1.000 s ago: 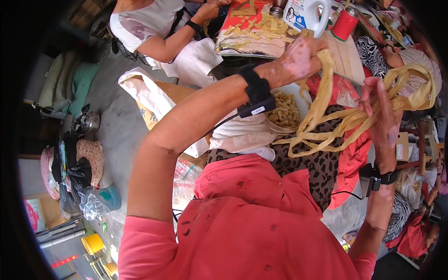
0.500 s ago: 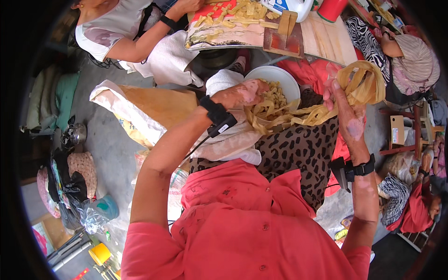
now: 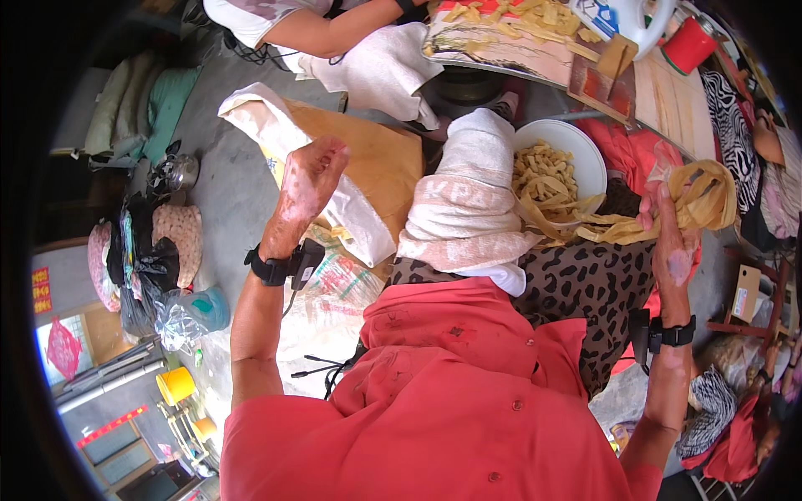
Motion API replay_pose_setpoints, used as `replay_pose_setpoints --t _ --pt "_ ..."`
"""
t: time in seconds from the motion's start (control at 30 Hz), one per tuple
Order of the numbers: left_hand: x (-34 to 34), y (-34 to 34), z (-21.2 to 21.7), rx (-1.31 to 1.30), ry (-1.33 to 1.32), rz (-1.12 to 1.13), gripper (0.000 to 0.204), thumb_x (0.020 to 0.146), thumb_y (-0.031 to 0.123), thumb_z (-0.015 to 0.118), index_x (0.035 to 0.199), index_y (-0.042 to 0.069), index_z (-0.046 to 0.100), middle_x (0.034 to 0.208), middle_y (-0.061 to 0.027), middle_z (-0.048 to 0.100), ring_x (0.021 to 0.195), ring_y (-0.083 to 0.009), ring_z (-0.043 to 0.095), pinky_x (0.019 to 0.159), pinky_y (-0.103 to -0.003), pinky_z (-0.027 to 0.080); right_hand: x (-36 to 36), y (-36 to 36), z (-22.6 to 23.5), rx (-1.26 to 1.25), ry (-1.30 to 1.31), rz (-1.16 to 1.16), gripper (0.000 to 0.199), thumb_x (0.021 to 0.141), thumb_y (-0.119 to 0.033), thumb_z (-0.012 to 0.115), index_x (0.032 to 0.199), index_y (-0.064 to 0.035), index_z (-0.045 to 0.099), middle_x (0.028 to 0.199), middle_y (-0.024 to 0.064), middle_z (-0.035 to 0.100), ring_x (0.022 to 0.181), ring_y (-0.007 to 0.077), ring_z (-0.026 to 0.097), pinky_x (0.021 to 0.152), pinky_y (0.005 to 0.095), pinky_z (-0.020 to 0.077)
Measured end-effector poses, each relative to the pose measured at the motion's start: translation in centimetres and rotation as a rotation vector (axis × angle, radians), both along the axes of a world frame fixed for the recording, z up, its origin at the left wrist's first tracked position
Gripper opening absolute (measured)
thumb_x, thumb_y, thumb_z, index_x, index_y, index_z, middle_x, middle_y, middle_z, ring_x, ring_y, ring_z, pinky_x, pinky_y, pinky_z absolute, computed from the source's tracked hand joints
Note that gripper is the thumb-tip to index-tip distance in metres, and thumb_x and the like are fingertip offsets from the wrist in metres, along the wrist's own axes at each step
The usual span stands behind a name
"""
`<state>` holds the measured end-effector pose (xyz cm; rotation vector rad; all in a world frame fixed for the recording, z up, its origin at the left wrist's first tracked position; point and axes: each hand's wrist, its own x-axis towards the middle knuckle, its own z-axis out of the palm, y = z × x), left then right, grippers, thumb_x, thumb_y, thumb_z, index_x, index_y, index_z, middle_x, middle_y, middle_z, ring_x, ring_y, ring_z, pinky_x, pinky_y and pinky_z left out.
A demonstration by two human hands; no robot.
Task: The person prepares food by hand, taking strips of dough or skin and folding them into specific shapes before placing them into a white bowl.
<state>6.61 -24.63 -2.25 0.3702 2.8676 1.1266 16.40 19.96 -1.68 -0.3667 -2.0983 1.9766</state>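
My right hand [image 3: 666,230] is closed on a looped bundle of long, flat yellowish strips [image 3: 706,196]. Strip ends trail from it leftward across my lap to the rim of a white bucket [image 3: 591,159]. Inside the bucket lie many short, knotted-looking yellowish pieces [image 3: 543,169]. At the left, my left hand [image 3: 313,175] is over the folded white rim of a large brown paper sack [image 3: 376,142]. Its fingers are curled, and what they hold, if anything, is hidden. A rolled pale towel [image 3: 468,192] lies over my leg between the sack and the bucket.
Ahead stands a low board table [image 3: 501,52] bearing more yellow strips, a small wooden fixture [image 3: 603,79], a white jug [image 3: 626,23] and a red can [image 3: 689,46]. Another person's arm [image 3: 342,32] reaches over it. Bags [image 3: 154,259] sit on the floor at left.
My left hand has left the bucket and moved left to the paper sack. My right hand still holds the strip bundle. The view has shifted, so the surroundings sit differently.
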Motion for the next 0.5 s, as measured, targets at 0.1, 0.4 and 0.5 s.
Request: replay_pose_setpoints --t 0.1,0.4,0.5 --pt "1.7 -5.4 -2.6 -0.123 -0.028 0.05 0.013 0.084 0.009 0.058 0.089 -0.004 0.059 0.071 -0.0062 0.06 0.066 -0.0113 0.057 0.062 -0.025 0.047 0.3 -0.3 -0.7 -0.076 0.055 0.038 0.022 0.093 -0.019 0.052 0.095 0.0025 0.057 0.072 0.0026 0.055 0.057 0.0088 0.046 0.053 0.0213 0.0377" --pt "7.7 -6.2 -10.4 -0.37 -0.244 -0.095 0.029 0.074 0.02 0.067 0.098 0.005 0.064 0.083 -0.0155 0.064 0.078 -0.0289 0.063 0.07 -0.037 0.05 0.6 -1.6 0.9 0.056 0.061 0.084 0.021 0.094 -0.018 0.049 0.101 0.0025 0.049 0.075 0.0065 0.054 0.058 0.0126 0.046 0.054 0.0247 0.0377" --pt "8.1 -5.9 -12.9 -0.364 -0.119 -0.267 0.026 0.077 0.017 0.062 0.1 0.006 0.063 0.094 -0.0154 0.064 0.089 -0.033 0.061 0.077 -0.04 0.049 0.3 -1.8 1.5 0.046 0.064 0.112 0.022 0.094 -0.019 0.049 0.1 0.0022 0.05 0.076 0.0062 0.054 0.058 0.0125 0.045 0.055 0.0244 0.0371"
